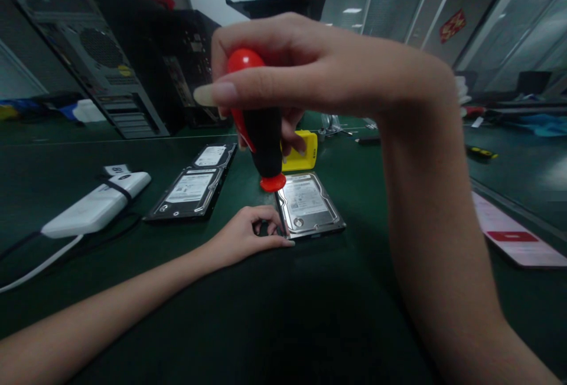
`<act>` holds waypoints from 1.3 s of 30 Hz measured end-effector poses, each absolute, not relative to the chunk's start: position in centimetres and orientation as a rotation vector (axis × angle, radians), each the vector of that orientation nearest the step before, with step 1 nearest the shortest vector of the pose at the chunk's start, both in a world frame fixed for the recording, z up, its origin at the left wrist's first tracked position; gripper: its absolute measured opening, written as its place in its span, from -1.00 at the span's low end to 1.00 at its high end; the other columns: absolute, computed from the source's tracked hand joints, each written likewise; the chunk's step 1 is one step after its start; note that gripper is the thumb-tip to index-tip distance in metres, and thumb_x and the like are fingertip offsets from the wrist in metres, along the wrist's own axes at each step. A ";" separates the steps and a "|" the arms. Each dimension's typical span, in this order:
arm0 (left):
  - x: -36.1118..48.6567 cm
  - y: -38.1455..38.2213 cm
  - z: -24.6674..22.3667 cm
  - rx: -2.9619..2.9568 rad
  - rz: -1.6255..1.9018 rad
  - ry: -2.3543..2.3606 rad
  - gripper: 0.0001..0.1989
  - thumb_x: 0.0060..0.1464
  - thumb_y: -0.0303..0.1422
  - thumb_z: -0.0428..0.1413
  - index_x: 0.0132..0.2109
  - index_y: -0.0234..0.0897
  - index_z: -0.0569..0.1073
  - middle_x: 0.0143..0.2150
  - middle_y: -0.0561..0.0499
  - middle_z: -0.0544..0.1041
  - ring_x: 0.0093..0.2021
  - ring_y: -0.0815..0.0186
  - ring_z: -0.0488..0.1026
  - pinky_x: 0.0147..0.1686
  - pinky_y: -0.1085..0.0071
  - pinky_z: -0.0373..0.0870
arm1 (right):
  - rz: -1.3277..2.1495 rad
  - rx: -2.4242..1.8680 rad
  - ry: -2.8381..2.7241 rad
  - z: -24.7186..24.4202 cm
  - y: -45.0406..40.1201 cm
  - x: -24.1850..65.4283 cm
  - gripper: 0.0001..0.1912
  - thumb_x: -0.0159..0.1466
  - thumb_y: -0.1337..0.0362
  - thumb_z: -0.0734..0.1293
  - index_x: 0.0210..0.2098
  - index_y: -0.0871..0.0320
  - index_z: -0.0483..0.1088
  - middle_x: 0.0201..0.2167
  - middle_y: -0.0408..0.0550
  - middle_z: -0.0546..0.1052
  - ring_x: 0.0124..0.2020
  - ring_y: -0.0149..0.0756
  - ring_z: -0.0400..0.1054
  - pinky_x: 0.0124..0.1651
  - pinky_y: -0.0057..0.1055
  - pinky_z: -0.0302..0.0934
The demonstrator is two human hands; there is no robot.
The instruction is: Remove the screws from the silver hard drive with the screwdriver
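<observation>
My right hand [283,75] is wrapped round the red and black handle of a screwdriver [264,137], held upright above the near hard drive. The handle's red collar points down at the drive's upper left corner; the shaft and tip cannot be made out. That hard drive [308,202] lies label up on the green table [354,290]. At its lower left corner my left hand [257,231] grips the edge, fingers curled and thumb at the front. Just behind the drive stands a yellow holder [305,150].
Two more hard drives [190,193] lie to the left, beside a white power strip [97,205] with cables. Open computer cases [110,66] stand at the back left. A pink and white pad [518,234] lies right, with a yellow and black tool [482,152] behind it.
</observation>
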State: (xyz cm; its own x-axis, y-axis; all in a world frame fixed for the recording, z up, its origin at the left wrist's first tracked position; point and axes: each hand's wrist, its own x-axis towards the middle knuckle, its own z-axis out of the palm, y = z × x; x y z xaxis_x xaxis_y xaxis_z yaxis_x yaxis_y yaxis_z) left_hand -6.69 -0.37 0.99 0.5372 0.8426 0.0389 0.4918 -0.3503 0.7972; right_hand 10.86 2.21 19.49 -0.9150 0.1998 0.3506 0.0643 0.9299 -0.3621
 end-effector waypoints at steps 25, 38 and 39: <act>-6.4 -0.8 1.7 2.002 0.593 1.076 -0.74 0.05 -0.15 0.26 -0.30 -0.29 0.56 -0.33 0.03 0.53 -0.33 0.32 0.37 -0.32 0.41 0.26 | 0.523 -0.220 -2.702 19.5 2.2 10.9 -0.88 0.40 0.32 0.17 -0.24 0.27 0.22 -0.40 -0.26 0.30 -0.47 -0.59 0.35 -0.55 -0.66 0.25; -6.9 -0.4 0.7 2.073 0.601 1.099 -0.63 -0.03 -0.09 0.30 -0.27 -0.30 0.45 -0.31 0.05 0.44 -0.33 0.32 0.33 -0.35 0.41 0.24 | 0.395 -0.176 -2.704 19.4 2.3 11.0 -0.68 0.40 0.33 0.18 0.07 0.44 0.23 -0.10 -0.15 0.33 -0.28 -0.70 0.31 -0.42 -0.84 0.22; -6.8 -0.4 0.7 2.076 0.601 1.095 -0.63 -0.03 -0.08 0.30 -0.27 -0.30 0.45 -0.32 0.05 0.44 -0.33 0.32 0.32 -0.35 0.42 0.24 | 0.374 -0.155 -2.702 19.4 2.3 11.0 -0.65 0.39 0.34 0.17 0.10 0.44 0.21 -0.04 -0.12 0.31 -0.24 -0.70 0.30 -0.40 -0.84 0.23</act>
State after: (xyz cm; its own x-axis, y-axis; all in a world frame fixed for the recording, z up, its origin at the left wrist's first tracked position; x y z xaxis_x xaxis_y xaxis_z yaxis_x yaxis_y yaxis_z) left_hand -6.84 -0.43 0.71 0.5341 0.8420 0.0753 0.5151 -0.3948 0.7608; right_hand 10.97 2.33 19.36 -0.9113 0.1622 0.3785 0.0532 0.9578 -0.2824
